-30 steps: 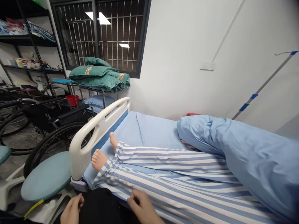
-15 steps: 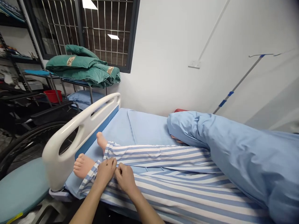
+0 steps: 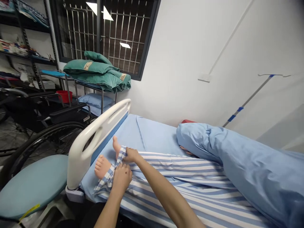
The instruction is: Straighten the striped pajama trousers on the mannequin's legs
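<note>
Striped blue-and-white trousers (image 3: pixel 190 164) cover two legs lying on the bed, and two smooth bare feet stick out of the cuffs: the near foot (image 3: pixel 102 167) and the far foot (image 3: pixel 116 146). My left hand (image 3: pixel 123 176) is closed on the near trouser leg just above the ankle, fingers curled into the cloth. Beyond it, my right hand (image 3: pixel 131 155) grips the far trouser leg near its cuff; its fingertips are partly hidden. A light blue quilt (image 3: pixel 237 155), folded back, lies over the upper legs.
A white bed end board (image 3: pixel 80 148) stands beyond the feet. At left are a blue-green oval tabletop (image 3: pixel 35 183) and a black wheelchair (image 3: pixel 61 117). Green folded bedding (image 3: pixel 102 72) lies on a chair by the window. A drip pole (image 3: pixel 251 98) leans at right.
My right hand has moved from the near trouser leg across to the far leg's cuff. My left hand stays on the near leg. The whole view has shifted, with the scene now further right.
</note>
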A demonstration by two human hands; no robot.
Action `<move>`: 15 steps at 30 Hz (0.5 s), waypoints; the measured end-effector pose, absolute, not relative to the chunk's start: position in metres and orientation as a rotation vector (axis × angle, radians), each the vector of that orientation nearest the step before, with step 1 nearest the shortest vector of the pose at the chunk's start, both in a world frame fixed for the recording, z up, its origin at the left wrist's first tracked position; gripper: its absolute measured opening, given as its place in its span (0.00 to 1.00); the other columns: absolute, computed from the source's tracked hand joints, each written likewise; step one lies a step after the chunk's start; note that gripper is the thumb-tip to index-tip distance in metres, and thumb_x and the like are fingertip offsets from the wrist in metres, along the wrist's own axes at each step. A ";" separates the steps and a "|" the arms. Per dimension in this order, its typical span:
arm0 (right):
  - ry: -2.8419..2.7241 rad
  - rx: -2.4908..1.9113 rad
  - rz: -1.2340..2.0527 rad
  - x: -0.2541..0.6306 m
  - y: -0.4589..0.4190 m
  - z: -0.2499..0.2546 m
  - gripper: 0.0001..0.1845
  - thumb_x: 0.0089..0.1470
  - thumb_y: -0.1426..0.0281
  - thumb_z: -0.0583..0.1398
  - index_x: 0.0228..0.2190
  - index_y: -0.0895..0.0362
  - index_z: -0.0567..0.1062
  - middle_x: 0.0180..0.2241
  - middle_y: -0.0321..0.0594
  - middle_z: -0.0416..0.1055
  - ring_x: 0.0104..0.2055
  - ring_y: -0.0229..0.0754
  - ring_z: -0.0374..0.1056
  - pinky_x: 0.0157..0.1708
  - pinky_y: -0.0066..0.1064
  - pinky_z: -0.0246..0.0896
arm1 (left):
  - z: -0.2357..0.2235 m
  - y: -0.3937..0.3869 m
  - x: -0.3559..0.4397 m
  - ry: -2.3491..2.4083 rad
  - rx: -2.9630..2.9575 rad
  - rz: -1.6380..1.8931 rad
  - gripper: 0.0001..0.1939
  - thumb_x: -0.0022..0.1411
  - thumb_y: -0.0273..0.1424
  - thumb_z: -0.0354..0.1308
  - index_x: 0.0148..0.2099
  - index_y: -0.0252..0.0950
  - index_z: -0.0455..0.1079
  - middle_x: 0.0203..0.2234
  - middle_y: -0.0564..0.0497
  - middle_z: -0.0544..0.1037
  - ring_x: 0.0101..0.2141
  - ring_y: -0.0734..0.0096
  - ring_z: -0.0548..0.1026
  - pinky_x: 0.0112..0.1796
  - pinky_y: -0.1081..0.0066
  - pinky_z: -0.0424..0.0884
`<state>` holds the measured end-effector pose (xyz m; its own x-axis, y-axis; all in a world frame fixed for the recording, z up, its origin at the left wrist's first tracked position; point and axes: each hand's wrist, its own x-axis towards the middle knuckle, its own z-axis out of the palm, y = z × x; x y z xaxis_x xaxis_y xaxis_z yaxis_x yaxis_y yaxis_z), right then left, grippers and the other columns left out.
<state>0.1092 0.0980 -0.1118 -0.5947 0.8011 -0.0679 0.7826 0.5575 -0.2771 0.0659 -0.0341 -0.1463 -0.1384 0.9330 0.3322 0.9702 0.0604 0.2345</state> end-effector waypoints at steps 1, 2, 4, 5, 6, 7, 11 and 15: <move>-2.727 -1.380 0.456 0.100 0.101 -0.116 0.30 0.33 0.60 0.64 0.40 0.59 0.68 0.38 0.49 0.71 0.40 0.52 0.67 0.36 0.36 0.57 | -0.147 -0.035 0.066 -2.211 -1.992 -0.642 0.13 0.58 0.27 0.45 0.34 0.32 0.71 0.30 0.45 0.75 0.36 0.61 0.70 0.36 0.65 0.62; -2.732 -1.376 0.474 0.092 0.102 -0.119 0.30 0.33 0.59 0.64 0.40 0.60 0.68 0.38 0.48 0.71 0.39 0.51 0.67 0.35 0.35 0.57 | -0.148 -0.036 0.066 -2.203 -1.987 -0.665 0.12 0.57 0.26 0.46 0.35 0.32 0.71 0.30 0.46 0.74 0.36 0.61 0.70 0.36 0.65 0.62; -2.715 -1.352 0.497 0.078 0.104 -0.124 0.31 0.34 0.59 0.63 0.41 0.60 0.67 0.39 0.48 0.71 0.39 0.50 0.68 0.33 0.32 0.56 | -0.150 -0.038 0.066 -2.190 -1.975 -0.710 0.10 0.56 0.26 0.47 0.34 0.33 0.71 0.30 0.46 0.74 0.36 0.62 0.69 0.36 0.65 0.62; -2.699 -1.337 0.509 0.074 0.104 -0.125 0.30 0.35 0.59 0.63 0.41 0.60 0.67 0.39 0.48 0.71 0.39 0.49 0.68 0.32 0.31 0.56 | -0.151 -0.039 0.066 -2.184 -1.971 -0.730 0.10 0.56 0.25 0.47 0.34 0.33 0.70 0.30 0.47 0.74 0.36 0.62 0.69 0.36 0.65 0.62; -2.681 -1.319 0.526 0.070 0.104 -0.125 0.30 0.36 0.59 0.62 0.41 0.60 0.66 0.40 0.48 0.71 0.39 0.48 0.67 0.31 0.30 0.55 | -0.151 -0.040 0.066 -2.180 -1.965 -0.749 0.10 0.56 0.25 0.48 0.34 0.33 0.70 0.30 0.47 0.73 0.36 0.63 0.69 0.36 0.65 0.62; -2.660 -1.302 0.545 0.067 0.105 -0.124 0.29 0.37 0.59 0.61 0.42 0.60 0.66 0.40 0.47 0.70 0.39 0.47 0.67 0.31 0.30 0.55 | -0.152 -0.040 0.066 -2.178 -1.962 -0.763 0.09 0.56 0.25 0.47 0.33 0.34 0.70 0.30 0.47 0.73 0.35 0.63 0.69 0.36 0.65 0.62; -2.558 -1.223 0.624 0.059 0.104 -0.123 0.32 0.39 0.60 0.61 0.47 0.57 0.61 0.42 0.44 0.69 0.41 0.44 0.66 0.33 0.28 0.54 | -0.153 -0.041 0.066 -2.188 -1.988 -0.760 0.09 0.56 0.26 0.47 0.33 0.34 0.69 0.29 0.48 0.73 0.35 0.62 0.68 0.35 0.65 0.63; -2.465 -1.277 0.696 0.059 0.099 -0.130 0.37 0.34 0.61 0.64 0.48 0.56 0.60 0.41 0.42 0.69 0.41 0.46 0.66 0.34 0.30 0.53 | -0.152 -0.038 0.066 -2.240 -1.999 -0.725 0.10 0.56 0.26 0.48 0.33 0.34 0.70 0.28 0.47 0.74 0.35 0.62 0.69 0.35 0.65 0.62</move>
